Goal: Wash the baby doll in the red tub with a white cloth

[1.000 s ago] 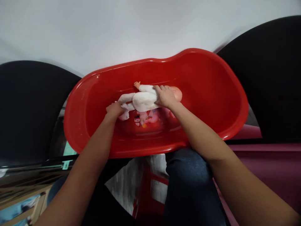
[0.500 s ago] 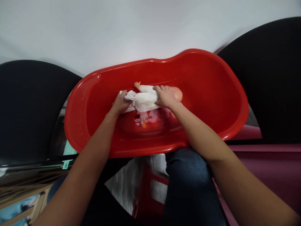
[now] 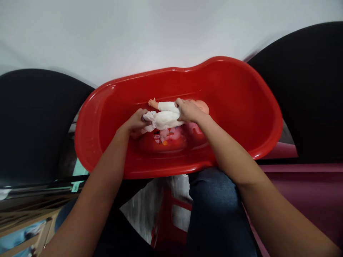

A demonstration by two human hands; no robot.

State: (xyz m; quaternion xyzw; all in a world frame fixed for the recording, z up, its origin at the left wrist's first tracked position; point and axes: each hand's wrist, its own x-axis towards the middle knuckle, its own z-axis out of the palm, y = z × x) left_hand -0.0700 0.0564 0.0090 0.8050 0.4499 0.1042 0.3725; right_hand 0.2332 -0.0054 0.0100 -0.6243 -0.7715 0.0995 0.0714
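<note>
A baby doll (image 3: 167, 119) with a white cloth body lies in a red baby bathtub (image 3: 227, 82), its head toward the right. My right hand (image 3: 187, 110) is wrapped round the doll's upper body near the neck, covering part of the chest. At the lower end of the body, my left hand (image 3: 138, 119) is closed on a bunched white cloth (image 3: 150, 118), which looks like a garment. One doll arm points left, its small hand (image 3: 153, 103) bare. The doll's legs are mostly hidden behind my left hand and the cloth.
A printed picture with a snowman (image 3: 157, 136) marks the tub floor. Black rounded chair backs (image 3: 34, 125) flank the tub on both sides. My knee in jeans (image 3: 214, 200) touches the near rim, and a red stool (image 3: 167, 214) stands below.
My left hand has shifted slightly down and turned, with the bunched cloth in it. The doll's body has tilted a little, and its free arm sits lower and farther left.
</note>
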